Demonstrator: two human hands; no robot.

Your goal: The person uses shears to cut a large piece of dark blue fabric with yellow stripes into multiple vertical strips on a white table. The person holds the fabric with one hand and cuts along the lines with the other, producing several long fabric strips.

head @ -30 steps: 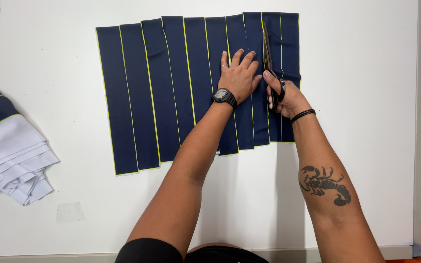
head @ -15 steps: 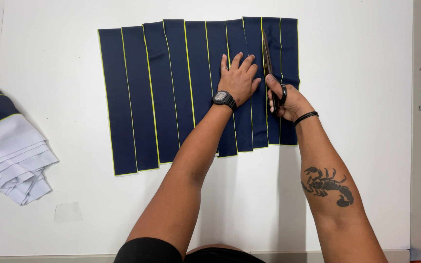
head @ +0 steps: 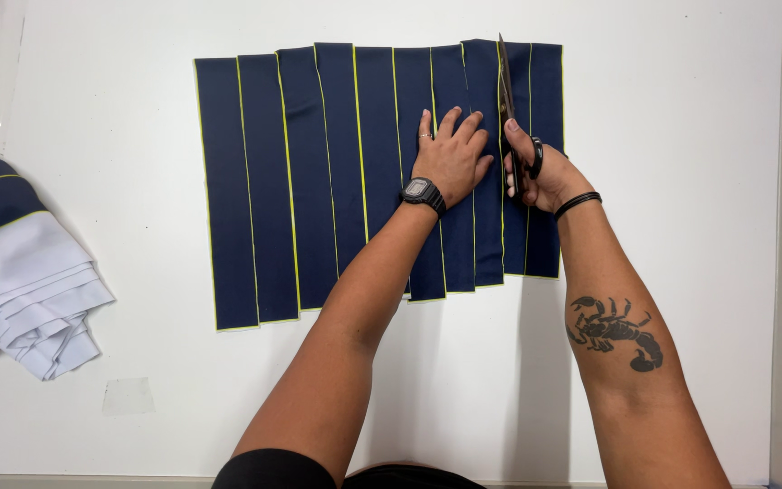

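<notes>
Scissors cut on navy fabric.
Left hand (head: 450,160) pressed flat, fingers spread, on fabric (head: 319,172); right hand (head: 540,177) gripped scissors (head: 510,109).

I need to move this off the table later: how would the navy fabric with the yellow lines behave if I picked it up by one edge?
The navy fabric would probably go floppy and drape: it lies thin and flat on the white table. It likely shifts easily too, since the left hand presses it down while the right hand works the scissors. It looks light.
</notes>
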